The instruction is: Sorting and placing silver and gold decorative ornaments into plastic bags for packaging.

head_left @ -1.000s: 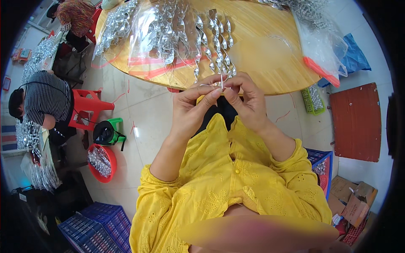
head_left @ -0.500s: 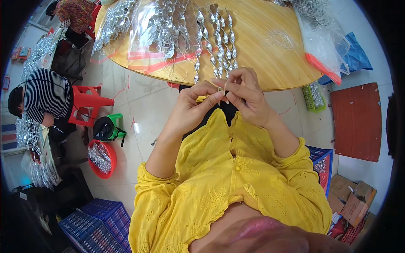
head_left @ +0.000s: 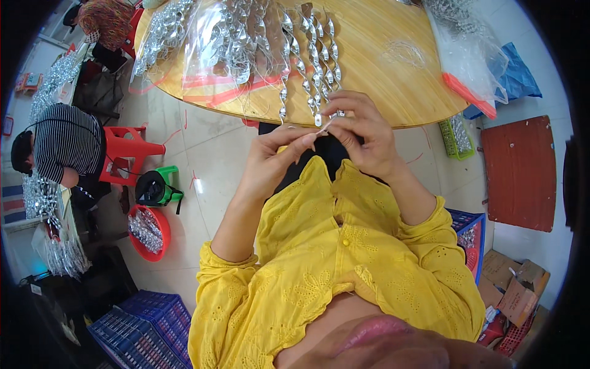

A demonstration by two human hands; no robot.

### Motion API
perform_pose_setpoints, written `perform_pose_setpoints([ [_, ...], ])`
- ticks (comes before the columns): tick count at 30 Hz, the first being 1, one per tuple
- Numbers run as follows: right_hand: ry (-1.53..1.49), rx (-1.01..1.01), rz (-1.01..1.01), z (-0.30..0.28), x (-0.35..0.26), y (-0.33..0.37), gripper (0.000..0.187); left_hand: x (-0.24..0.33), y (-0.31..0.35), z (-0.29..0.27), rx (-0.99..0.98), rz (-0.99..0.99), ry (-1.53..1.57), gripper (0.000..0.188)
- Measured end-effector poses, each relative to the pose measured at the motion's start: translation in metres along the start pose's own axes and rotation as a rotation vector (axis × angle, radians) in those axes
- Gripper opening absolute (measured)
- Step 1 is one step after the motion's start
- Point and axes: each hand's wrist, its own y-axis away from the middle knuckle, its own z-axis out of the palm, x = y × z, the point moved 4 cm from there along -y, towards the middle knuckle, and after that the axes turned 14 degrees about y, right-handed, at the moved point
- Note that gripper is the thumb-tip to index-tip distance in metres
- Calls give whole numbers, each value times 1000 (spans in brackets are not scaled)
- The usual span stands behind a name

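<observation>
Just off the near edge of the round wooden table [head_left: 381,80], my left hand [head_left: 279,152] and my right hand [head_left: 364,136] meet fingertip to fingertip. Between them is a thin pale string [head_left: 324,128], pinched by thumb and finger on both sides. Its full length is too fine to make out. Several twisted silver foil strips [head_left: 318,67] lie side by side on the table right beyond my hands, their near ends at the edge. A loose bundle of fine pale strings [head_left: 405,54] rests to their right.
Clear plastic bags [head_left: 212,67] of silver spirals lie on the table's left, and another bag [head_left: 464,55] hangs off its right. At left are a red stool [head_left: 123,147], a red basin [head_left: 149,232], blue crates [head_left: 147,320] and a seated person [head_left: 67,141] in stripes.
My hands have moved slightly apart and the right fingers have lifted and spread a little. The string stays pinched between them. The view has shifted slightly.
</observation>
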Motion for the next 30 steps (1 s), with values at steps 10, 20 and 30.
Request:
perform_pose_setpoints([
  [10, -2022, -41, 589, 9, 29, 15, 8, 6, 19, -4, -146, -71, -72, 15],
  [20, -763, 227, 802, -43, 77, 0, 3, 51, 46, -32, -153, 257, 332, 22],
  [30, -1155, 215, 773, -4, 13, 0, 11, 67, 1, 5, -91, 213, 452, 17],
])
